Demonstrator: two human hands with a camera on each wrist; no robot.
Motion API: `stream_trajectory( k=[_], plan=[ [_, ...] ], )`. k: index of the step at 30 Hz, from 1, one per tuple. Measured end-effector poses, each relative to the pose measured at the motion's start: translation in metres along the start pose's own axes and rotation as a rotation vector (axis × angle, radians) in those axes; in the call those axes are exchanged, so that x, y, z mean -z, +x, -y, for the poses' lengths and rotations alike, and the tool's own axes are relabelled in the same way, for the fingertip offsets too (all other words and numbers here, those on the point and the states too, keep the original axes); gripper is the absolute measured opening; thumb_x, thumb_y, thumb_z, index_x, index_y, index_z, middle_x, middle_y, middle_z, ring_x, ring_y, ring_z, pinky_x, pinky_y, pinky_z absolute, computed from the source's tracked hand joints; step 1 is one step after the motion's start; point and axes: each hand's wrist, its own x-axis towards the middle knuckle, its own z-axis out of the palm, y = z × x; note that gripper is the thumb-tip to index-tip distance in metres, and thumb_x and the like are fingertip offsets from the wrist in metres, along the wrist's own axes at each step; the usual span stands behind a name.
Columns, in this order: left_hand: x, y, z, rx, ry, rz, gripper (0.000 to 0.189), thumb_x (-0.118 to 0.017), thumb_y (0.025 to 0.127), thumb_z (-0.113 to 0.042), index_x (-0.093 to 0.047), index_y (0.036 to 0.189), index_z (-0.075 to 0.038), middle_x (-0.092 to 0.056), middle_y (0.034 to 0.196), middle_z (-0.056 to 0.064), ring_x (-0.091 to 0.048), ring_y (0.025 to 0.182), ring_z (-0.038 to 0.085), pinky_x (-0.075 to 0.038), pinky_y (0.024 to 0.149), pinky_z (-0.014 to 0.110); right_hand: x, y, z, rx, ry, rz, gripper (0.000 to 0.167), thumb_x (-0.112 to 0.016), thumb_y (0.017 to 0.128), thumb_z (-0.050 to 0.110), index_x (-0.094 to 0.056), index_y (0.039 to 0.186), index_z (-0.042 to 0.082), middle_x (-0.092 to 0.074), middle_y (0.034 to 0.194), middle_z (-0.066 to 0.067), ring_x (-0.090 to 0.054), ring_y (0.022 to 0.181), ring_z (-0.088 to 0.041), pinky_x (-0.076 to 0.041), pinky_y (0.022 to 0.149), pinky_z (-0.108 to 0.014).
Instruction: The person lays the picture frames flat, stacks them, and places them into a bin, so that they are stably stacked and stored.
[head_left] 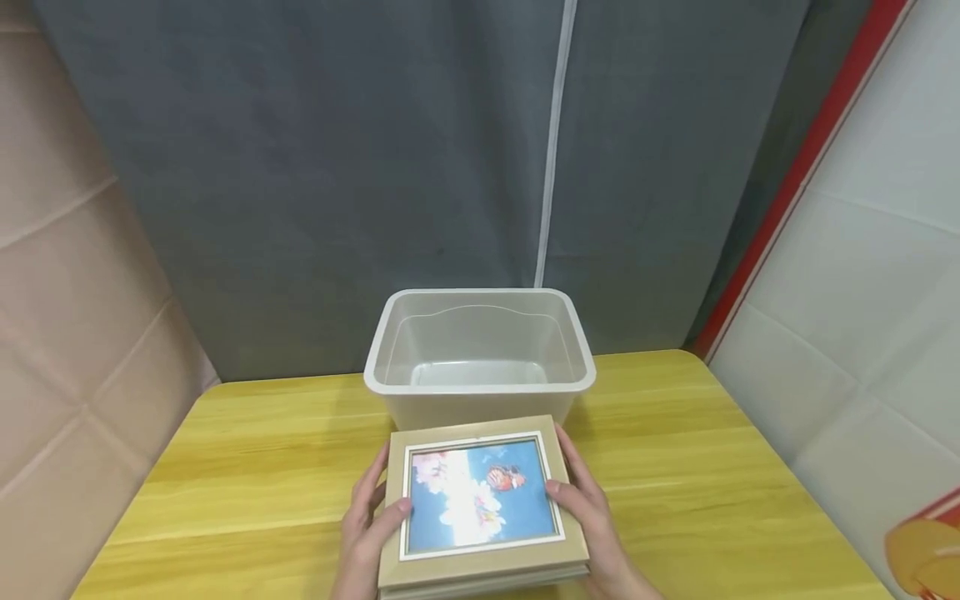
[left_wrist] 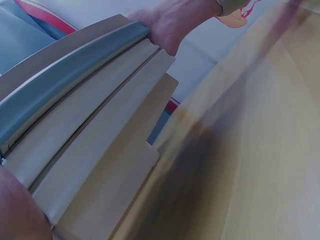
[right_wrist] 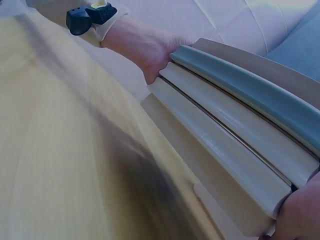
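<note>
Both hands hold a stack of picture frames (head_left: 397, 575) above the table. The top frame (head_left: 472, 569) is tan with a white inner border, around a photo (head_left: 517, 525) of blue sky, pale blossoms and a butterfly. My left hand (head_left: 367, 529) grips the stack's left side, its thumb on the photo's edge. At the right side my right hand (head_left: 592, 521) grips likewise, thumb over the border. Seen from the wrists, the layered edges are brownish, blue (left_wrist: 75, 75) and cream (right_wrist: 240, 117). A beige flat piece (left_wrist: 112, 185) shows beneath them.
An open light-grey plastic bin (head_left: 480, 403) stands on the yellow wood-grain table (head_left: 247, 483), just beyond the stack. Its visible floor holds nothing. A dark grey curtain (head_left: 337, 183) hangs behind, with pale quilted panels (head_left: 75, 333) at the left and white ones (head_left: 862, 317) at the right.
</note>
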Motion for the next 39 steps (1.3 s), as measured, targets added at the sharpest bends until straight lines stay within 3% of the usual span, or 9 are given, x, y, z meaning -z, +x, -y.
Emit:
stream_trajectory(
  k=[4,10,17,21,27,33,39],
  plan=[
    [0.001,-0.002,-0.004,0.01,-0.026,-0.007,0.073,-0.061,0.094,-0.01,-0.033,0.161,-0.013,-0.031,0.157,0.018,-0.058,0.111,0.014,-0.061,0.076,0.04,-0.003,0.0,0.006,-0.026,0.021,0.005,0.072,-0.047,0.103,0.018,-0.014,0.165,0.03,-0.017,0.165,-0.019,-0.057,0.116,-0.033,-0.057,0.087,-0.04],
    [0.004,-0.003,-0.013,0.0,-0.011,-0.017,0.073,-0.061,0.094,-0.01,-0.031,0.161,-0.012,-0.028,0.158,0.019,-0.057,0.112,0.011,-0.06,0.077,0.038,-0.009,0.0,0.018,-0.039,0.037,0.011,0.072,-0.048,0.102,0.019,-0.015,0.165,0.029,-0.025,0.158,-0.028,-0.063,0.106,-0.034,-0.059,0.083,-0.041],
    [0.002,-0.001,-0.04,0.027,-0.038,-0.041,0.07,-0.06,0.098,-0.015,-0.032,0.162,-0.018,-0.039,0.151,0.024,-0.064,0.105,0.019,-0.061,0.077,0.039,-0.018,0.009,0.036,-0.041,0.042,-0.01,0.067,-0.05,0.101,0.024,-0.024,0.162,0.033,-0.037,0.154,-0.023,-0.066,0.103,-0.03,-0.059,0.08,-0.037],
    [-0.002,0.002,-0.056,0.028,-0.038,-0.045,0.067,-0.06,0.101,-0.019,-0.032,0.162,-0.02,-0.045,0.147,0.026,-0.066,0.104,0.02,-0.061,0.078,0.039,-0.021,0.013,0.047,-0.054,0.056,-0.004,0.066,-0.049,0.102,0.027,-0.024,0.162,0.036,-0.036,0.155,-0.024,-0.065,0.104,-0.029,-0.058,0.081,-0.036],
    [-0.008,0.01,-0.078,0.084,-0.125,-0.007,0.066,-0.059,0.102,-0.024,-0.032,0.162,-0.027,-0.051,0.136,0.023,-0.067,0.1,0.027,-0.061,0.08,0.042,-0.024,0.023,0.065,-0.069,0.05,-0.02,0.067,-0.051,0.101,0.028,-0.025,0.162,0.036,-0.034,0.158,-0.021,-0.065,0.105,-0.029,-0.057,0.081,-0.035],
    [-0.01,0.021,-0.098,0.065,-0.167,0.014,0.063,-0.057,0.103,-0.021,-0.033,0.161,-0.027,-0.061,0.124,0.016,-0.071,0.091,0.026,-0.061,0.075,0.038,-0.027,0.034,0.084,-0.07,0.023,0.036,0.067,-0.048,0.101,0.031,-0.024,0.162,0.038,-0.034,0.158,-0.02,-0.063,0.108,-0.029,-0.056,0.083,-0.035],
    [-0.015,0.037,-0.116,0.061,-0.154,0.031,0.063,-0.059,0.101,-0.021,-0.036,0.16,-0.028,-0.056,0.137,0.014,-0.07,0.096,0.022,-0.059,0.078,0.032,-0.029,0.044,0.098,-0.052,0.001,0.022,0.068,-0.048,0.1,0.033,-0.023,0.163,0.038,-0.035,0.157,-0.016,-0.06,0.114,-0.029,-0.053,0.089,-0.034]
  ],
)
